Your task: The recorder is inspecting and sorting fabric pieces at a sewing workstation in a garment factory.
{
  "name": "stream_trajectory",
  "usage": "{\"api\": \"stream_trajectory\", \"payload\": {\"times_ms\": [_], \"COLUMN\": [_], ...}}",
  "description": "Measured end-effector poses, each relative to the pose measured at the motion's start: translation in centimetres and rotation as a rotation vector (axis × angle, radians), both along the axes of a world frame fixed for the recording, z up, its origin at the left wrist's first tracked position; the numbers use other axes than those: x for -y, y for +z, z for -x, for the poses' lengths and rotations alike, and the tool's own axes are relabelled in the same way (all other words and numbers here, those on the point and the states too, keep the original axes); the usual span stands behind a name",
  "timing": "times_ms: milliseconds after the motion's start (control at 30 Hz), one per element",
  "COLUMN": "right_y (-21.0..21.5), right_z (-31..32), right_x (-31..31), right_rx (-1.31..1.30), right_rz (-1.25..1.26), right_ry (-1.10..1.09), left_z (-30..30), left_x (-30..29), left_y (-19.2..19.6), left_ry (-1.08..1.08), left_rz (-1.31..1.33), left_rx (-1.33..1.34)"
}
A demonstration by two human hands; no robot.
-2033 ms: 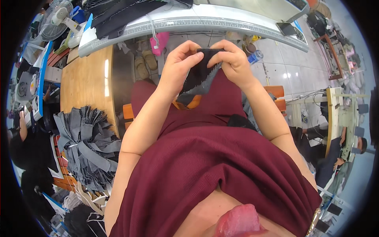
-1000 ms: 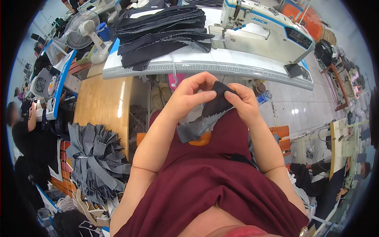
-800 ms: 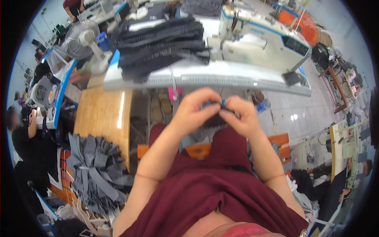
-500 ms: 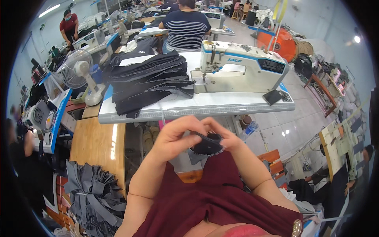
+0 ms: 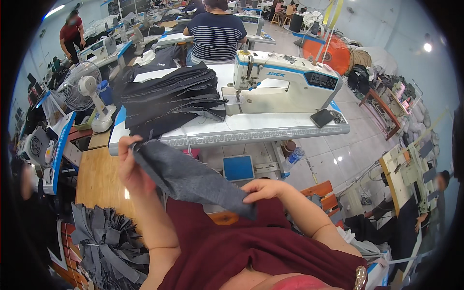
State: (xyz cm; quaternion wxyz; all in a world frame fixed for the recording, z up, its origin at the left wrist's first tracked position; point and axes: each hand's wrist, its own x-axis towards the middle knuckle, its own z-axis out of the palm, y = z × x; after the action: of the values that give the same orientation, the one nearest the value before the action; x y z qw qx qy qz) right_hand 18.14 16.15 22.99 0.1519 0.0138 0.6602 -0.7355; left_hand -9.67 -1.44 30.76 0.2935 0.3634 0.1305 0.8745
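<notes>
A long dark grey denim piece (image 5: 193, 176) is stretched out between my two hands, in front of the sewing table. My left hand (image 5: 131, 166) grips its upper left end, which is folded over. At the lower right end, my right hand (image 5: 263, 189) pinches the edge between thumb and fingers. Beyond my hands, a pile of dark denim pieces (image 5: 174, 99) with frayed edges lies on the white sewing table (image 5: 270, 126). To the right of that pile stands a white and blue sewing machine (image 5: 287, 79).
A bundle of grey denim strips (image 5: 108, 241) hangs beside the wooden bench (image 5: 99, 176) on my left. A white fan (image 5: 89, 92) stands behind the bench. A dark phone-like slab (image 5: 321, 118) lies at the table's right end. A blue pedal (image 5: 238, 167) shows below. Other people sit or stand around.
The denim piece, bunched between my hands before, is now spread out. My left hand has moved left and my right hand slightly down. The view has shifted a little.
</notes>
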Motion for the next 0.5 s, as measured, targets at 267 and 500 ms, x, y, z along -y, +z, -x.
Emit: {"api": "stream_trajectory", "payload": {"times_ms": [267, 500], "right_y": [5.6, 8.5], "right_z": [2.2, 5.1], "right_x": [0.8, 3.5], "right_rx": [-0.114, -0.176], "right_rz": [-0.819, -0.966], "right_ry": [0.069, 0.068], "left_z": [1.0, -8.8], "left_x": [5.2, -0.5], "left_y": [-5.2, -7.3], "left_ry": [0.241, -0.377], "left_rz": [0.889, 0.760], "left_rx": [-0.722, -0.958]}}
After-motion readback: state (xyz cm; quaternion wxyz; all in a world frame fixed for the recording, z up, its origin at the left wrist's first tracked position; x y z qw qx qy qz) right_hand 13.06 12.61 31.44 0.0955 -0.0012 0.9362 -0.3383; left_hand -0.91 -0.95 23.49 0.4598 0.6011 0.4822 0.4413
